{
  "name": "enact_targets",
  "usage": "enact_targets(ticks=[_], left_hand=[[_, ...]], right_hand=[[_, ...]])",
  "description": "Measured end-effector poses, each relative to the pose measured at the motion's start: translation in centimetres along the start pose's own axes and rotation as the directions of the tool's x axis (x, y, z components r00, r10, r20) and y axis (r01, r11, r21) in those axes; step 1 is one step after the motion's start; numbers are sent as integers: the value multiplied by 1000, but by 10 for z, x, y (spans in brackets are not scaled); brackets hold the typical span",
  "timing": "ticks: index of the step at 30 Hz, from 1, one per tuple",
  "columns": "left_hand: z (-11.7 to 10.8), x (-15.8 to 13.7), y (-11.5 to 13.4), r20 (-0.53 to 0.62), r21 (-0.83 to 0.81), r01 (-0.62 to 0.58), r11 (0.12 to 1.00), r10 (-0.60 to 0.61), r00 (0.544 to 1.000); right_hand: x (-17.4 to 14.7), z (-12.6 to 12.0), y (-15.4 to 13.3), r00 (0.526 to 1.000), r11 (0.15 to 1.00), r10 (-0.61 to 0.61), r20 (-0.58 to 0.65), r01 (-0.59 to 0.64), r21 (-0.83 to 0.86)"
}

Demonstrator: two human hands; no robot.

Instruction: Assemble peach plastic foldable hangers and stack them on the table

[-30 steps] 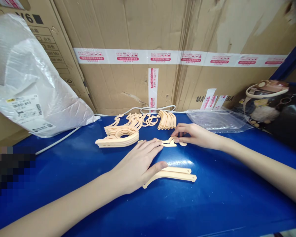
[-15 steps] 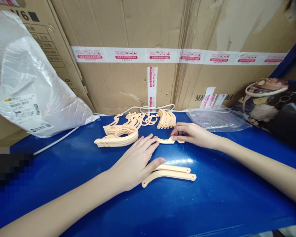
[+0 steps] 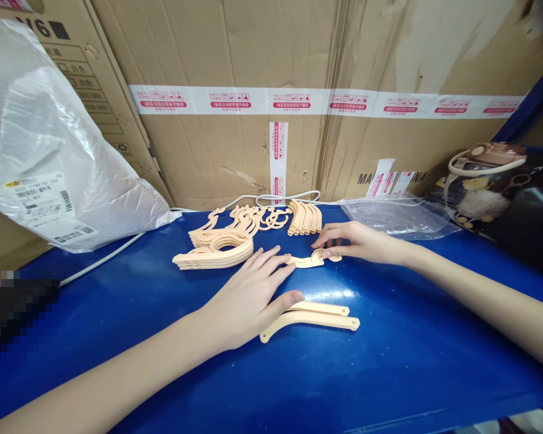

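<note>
My left hand (image 3: pixel 253 298) lies flat with its fingers spread, its fingertips at the left end of a cream plastic hanger hook piece (image 3: pixel 305 263). At that piece's right end, my right hand (image 3: pixel 355 242) has its thumb and fingers closed on the curved hook. Below my left thumb lie two cream hanger arms, a front arm (image 3: pixel 317 319) and a rear arm (image 3: pixel 326 308) partly covered by the thumb. Left of my left fingertips sits a stack of cream hanger parts (image 3: pixel 215 259).
Loose hook pieces (image 3: pixel 248 220) and a row of hanger arms (image 3: pixel 304 218) lie behind. A clear plastic bag (image 3: pixel 398 218), a handled container (image 3: pixel 475 187) and a white parcel (image 3: pixel 49 150) flank the blue table (image 3: pixel 389 367). Cardboard (image 3: pixel 235 150) stands at the back; a white cable (image 3: pixel 108 258) runs left.
The hook piece has shifted slightly right and toward me, showing more of its left end. My right fingers have lifted a little around it; my left hand has barely moved.
</note>
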State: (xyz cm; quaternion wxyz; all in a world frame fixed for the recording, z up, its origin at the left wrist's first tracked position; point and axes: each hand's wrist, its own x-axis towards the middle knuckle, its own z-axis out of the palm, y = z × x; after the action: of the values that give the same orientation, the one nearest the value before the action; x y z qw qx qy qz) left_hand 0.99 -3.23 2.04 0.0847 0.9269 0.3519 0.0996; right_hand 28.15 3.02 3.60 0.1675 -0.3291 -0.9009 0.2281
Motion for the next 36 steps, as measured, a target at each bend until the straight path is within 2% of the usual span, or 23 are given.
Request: enact_targets(ticks=[5, 12, 36], left_hand=[[1, 0, -1, -3, 5, -2, 1000, 2, 1000], [1, 0, -3, 1, 23, -36, 999, 36, 999], [0, -2, -2, -32, -6, -15, 1000, 14, 999]], right_hand=[[0, -4, 3, 998, 997, 38, 56, -41, 70], [1, -5, 1, 997, 1000, 8, 71, -10, 28], [0, -5, 1, 999, 998, 4, 38, -7, 63]])
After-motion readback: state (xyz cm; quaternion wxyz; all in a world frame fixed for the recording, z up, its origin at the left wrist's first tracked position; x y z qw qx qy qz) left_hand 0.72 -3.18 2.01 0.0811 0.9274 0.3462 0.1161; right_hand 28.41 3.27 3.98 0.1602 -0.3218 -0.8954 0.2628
